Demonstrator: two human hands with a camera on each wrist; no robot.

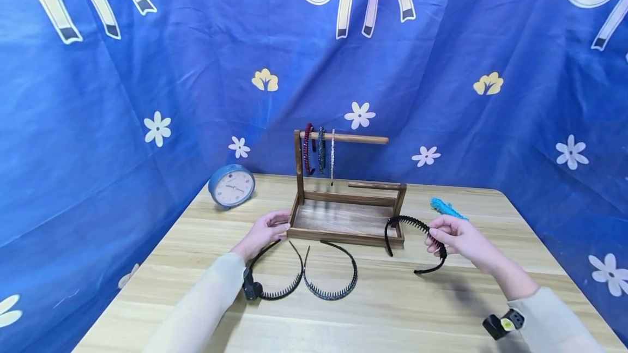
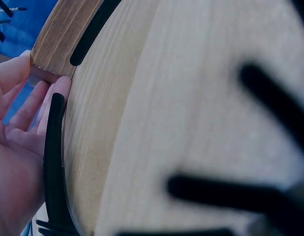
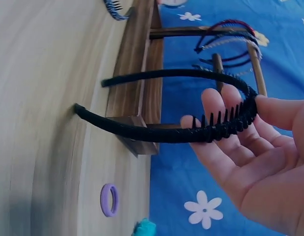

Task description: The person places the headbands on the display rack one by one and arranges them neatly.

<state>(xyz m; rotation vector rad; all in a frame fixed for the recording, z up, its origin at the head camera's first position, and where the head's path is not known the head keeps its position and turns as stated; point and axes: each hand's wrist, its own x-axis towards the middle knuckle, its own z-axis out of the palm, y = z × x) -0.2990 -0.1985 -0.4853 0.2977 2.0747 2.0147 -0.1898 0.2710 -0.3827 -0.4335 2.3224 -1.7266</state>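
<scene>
My right hand [image 1: 446, 238] pinches a black toothed headband [image 1: 414, 222] between thumb and fingers, holding it above the table with its open ends toward the rack side. In the right wrist view, the headband's ends [image 3: 105, 82] point away from the palm. A wooden rack [image 1: 343, 237] with a tray base stands ahead, its left front corner held by the thumb and fingers of my left hand [image 1: 267, 227]. On its upper bar hang a red headband [image 1: 307, 148], a dark blue one [image 1: 321, 151] and a thin silvery one [image 1: 332, 157].
Before the rack lie a black headband [image 1: 279, 294], partly under my left wrist, and a dark patterned headband [image 1: 331, 294]. A blue alarm clock [image 1: 233, 187] stands left. At right are a turquoise bundle [image 1: 446, 207] and a purple ring [image 3: 104, 200]. A blue curtain [image 1: 211, 70] encloses the table.
</scene>
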